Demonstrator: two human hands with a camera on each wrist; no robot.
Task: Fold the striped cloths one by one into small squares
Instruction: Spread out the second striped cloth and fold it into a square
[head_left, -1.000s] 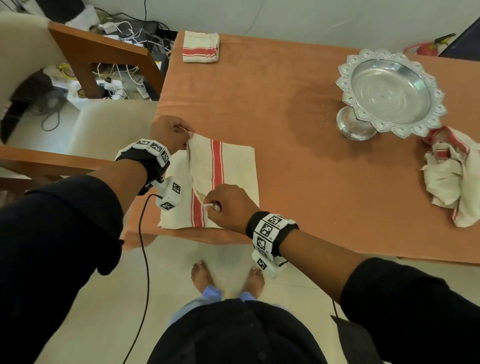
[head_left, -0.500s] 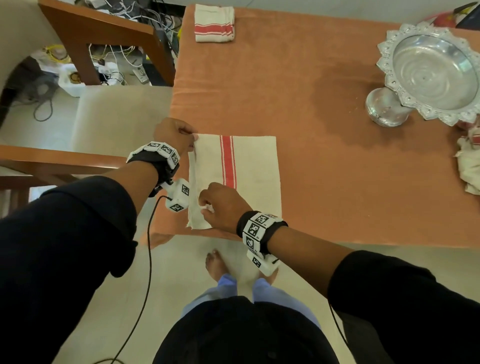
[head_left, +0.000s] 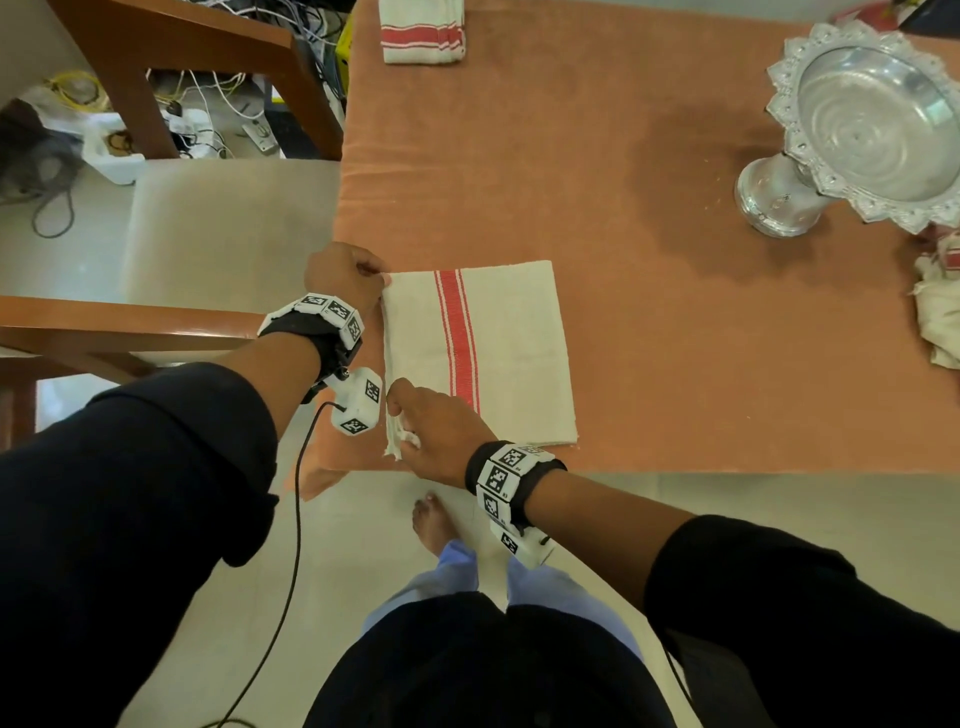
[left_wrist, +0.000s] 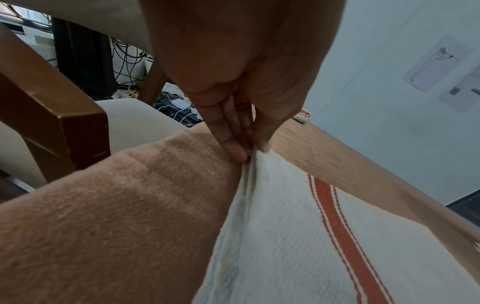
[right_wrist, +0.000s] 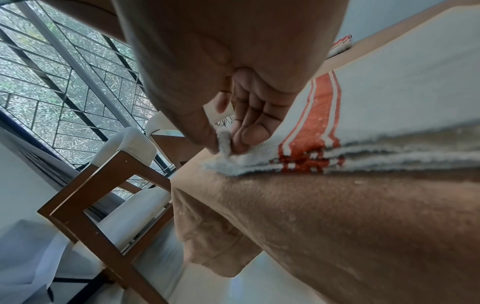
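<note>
A cream cloth with a red stripe (head_left: 498, 353) lies folded into a rectangle near the table's front left corner. My left hand (head_left: 382, 273) pinches its far left corner; in the left wrist view the left hand (left_wrist: 250, 153) has fingertips and thumb closed on the cloth (left_wrist: 298, 236) layers. My right hand (head_left: 402, 423) pinches the near left corner; in the right wrist view the right hand (right_wrist: 228, 144) holds a bunched bit of the cloth (right_wrist: 376, 107) edge. A folded striped cloth (head_left: 422, 31) lies at the far edge. A crumpled striped cloth (head_left: 937, 306) lies at the right.
A brown blanket covers the table (head_left: 649, 208). A silver footed tray (head_left: 878, 119) stands at the back right. Wooden chairs with cream cushions (head_left: 218, 223) stand left of the table, with cables and boxes on the floor behind. My bare foot (head_left: 431, 525) is below the front edge.
Both hands carried the cloth's edge over to the left and laid it flat, so the fold is closed. The head view shifted nearer and lower over the table.
</note>
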